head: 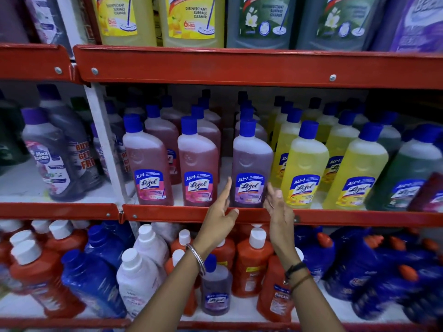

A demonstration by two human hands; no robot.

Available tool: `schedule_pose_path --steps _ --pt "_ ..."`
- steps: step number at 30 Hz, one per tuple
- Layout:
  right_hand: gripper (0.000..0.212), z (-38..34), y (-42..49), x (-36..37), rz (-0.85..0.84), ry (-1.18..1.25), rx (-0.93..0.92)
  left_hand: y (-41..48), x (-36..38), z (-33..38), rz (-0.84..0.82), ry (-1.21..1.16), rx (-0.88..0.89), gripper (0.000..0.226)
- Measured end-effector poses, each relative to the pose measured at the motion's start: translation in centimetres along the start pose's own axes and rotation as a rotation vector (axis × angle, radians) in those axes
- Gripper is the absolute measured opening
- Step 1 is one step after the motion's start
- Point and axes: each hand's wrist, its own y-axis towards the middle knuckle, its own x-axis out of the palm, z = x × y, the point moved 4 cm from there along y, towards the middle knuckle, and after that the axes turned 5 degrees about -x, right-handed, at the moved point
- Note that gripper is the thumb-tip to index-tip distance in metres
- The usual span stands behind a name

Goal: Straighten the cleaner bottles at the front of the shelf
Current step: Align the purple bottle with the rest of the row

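A purple Lizol cleaner bottle (251,164) with a blue cap stands upright at the front of the middle shelf (182,215). My left hand (219,212) is open beside its lower left side, fingertips close to the label. My right hand (279,207) is open at its lower right side, fingers spread, apparently just off the bottle. Two pink Lizol bottles (148,164) (197,166) stand to the left in the front row. Yellow Lizol bottles (304,166) (354,171) stand to the right.
Further rows of blue-capped bottles fill the shelf behind. A green bottle (405,178) sits far right, grey-purple Max Kleen bottles (50,154) far left. Large cleaner jugs (191,20) stand on the shelf above. Orange, blue and white bottles (249,262) crowd the shelf below my wrists.
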Motion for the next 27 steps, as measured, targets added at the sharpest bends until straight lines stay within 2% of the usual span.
schedule_pose_path --steps 3,5,8,10,13,15,17,22,27 --pt "0.039 -0.1 0.3 -0.2 -0.019 -0.037 -0.006 0.0 0.3 -0.2 0.061 -0.036 0.033 0.075" --pt "0.042 -0.3 0.4 -0.7 -0.02 -0.063 -0.031 -0.2 0.7 -0.2 0.171 -0.054 0.08 0.069" --pt "0.046 -1.7 -0.2 -2.8 0.126 -0.131 -0.194 -1.1 1.7 0.4 0.459 -0.008 0.243 0.045" --pt "0.044 -2.9 -0.4 -5.0 0.229 -0.134 -0.342 -1.8 3.3 1.5 0.515 0.004 0.375 0.032" --pt "0.05 -3.2 0.5 -8.0 0.261 -0.171 -0.328 -1.5 6.5 2.8 0.311 0.048 0.408 0.044" --pt "0.066 -2.7 1.4 -9.0 0.174 -0.208 -0.216 -0.5 8.5 2.9 0.154 0.075 0.345 0.053" --pt "0.076 -2.0 1.9 -9.4 0.07 -0.181 -0.117 0.8 9.9 2.5 0.063 0.048 0.26 0.058" --pt "0.089 -2.1 2.8 -10.2 -0.07 -0.101 -0.031 2.3 11.2 2.3 -0.049 -0.107 0.08 0.082" --pt "0.085 -2.6 2.9 -10.7 -0.076 -0.04 -0.006 2.9 11.0 2.2 -0.07 -0.142 0.068 0.092"
